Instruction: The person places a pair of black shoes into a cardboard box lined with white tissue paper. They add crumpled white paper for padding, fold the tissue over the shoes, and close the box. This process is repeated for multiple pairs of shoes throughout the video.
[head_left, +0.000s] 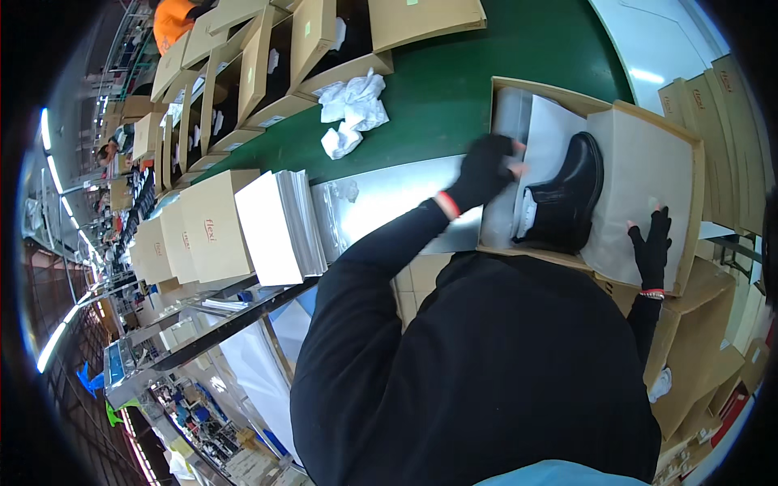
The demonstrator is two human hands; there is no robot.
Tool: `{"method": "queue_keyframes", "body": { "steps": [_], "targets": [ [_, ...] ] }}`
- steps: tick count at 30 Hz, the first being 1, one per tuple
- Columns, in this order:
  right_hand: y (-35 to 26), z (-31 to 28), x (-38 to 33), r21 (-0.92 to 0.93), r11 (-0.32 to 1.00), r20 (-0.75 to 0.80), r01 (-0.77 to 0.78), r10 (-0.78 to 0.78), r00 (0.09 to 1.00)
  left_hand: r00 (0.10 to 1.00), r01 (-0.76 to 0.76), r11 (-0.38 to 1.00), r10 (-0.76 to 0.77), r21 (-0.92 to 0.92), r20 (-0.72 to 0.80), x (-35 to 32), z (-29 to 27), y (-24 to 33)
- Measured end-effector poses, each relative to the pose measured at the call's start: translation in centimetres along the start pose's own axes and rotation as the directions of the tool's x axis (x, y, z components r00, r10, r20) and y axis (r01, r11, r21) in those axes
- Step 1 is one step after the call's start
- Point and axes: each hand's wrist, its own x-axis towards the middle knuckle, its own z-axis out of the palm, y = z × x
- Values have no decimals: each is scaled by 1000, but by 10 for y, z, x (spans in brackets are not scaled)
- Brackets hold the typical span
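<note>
In front of me lies an open cardboard shoebox (698, 186) with a black ankle boot (567, 202) on its side inside. White tissue paper (620, 162) lines the box and spreads out to the right of the boot. My left hand (486, 172), in a black fingerless glove with a red band at the wrist, is over the box's left edge, near the paper there; its fingers are smeared by motion. My right hand (651, 247), gloved likewise, lies on the paper at the right with fingers spread. Something white shows in the boot's opening.
Crumpled white paper (354, 109) lies on the green work surface (438, 97). Several open boxes (312, 40) stand in a row at the far left. A stack of white sheets (279, 227) and closed boxes (212, 227) stand left. Flat cardboard (713, 146) leans at right. A person in orange (170, 24) is far off.
</note>
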Motion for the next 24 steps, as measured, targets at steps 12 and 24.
{"method": "queue_keyframes", "body": {
  "steps": [12, 24],
  "targets": [
    [-165, -47, -12, 373, 905, 45, 207, -241, 970, 659, 727, 352, -598, 589, -456, -99, -155, -227],
    [-256, -27, -40, 907, 368, 397, -206, -579, 712, 852, 391, 260, -465, -883, 241, -105, -121, -11]
  ]
}}
